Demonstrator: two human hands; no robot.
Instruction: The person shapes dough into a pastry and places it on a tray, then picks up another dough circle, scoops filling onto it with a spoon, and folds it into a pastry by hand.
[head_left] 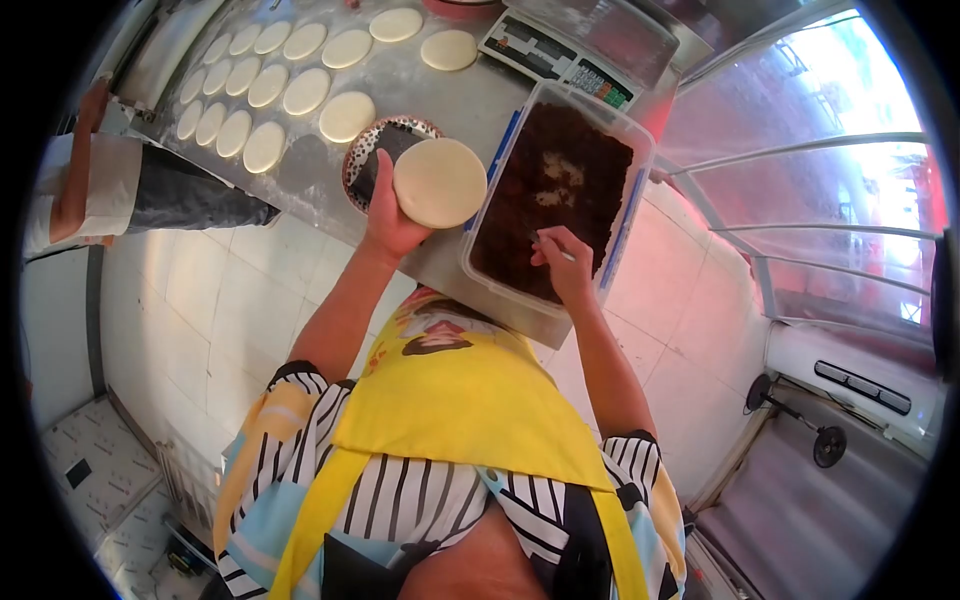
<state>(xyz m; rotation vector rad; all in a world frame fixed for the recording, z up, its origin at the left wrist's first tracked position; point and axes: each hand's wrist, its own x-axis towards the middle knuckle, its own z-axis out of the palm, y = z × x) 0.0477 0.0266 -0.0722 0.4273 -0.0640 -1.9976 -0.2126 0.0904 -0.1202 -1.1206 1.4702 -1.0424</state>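
On the fingers of my left hand (388, 215) lies a round, flat piece of pale dough (440, 183), held above the table edge beside a patterned bowl (357, 160) with something dark in it. My right hand (563, 262) is closed around a thin light-coloured utensil (556, 249), whose far end meets the dark brown filling (510, 240). That filling fills much of a clear plastic box (641, 165) with blue side clips. Two paler patches show on its surface.
Several dough rounds (347, 117) lie in rows on the floured metal table (300, 190). A digital scale (530, 45) stands behind the box. Part of a red bowl (465, 8) shows at the back. Another person (100, 190) stands at the table's left side.
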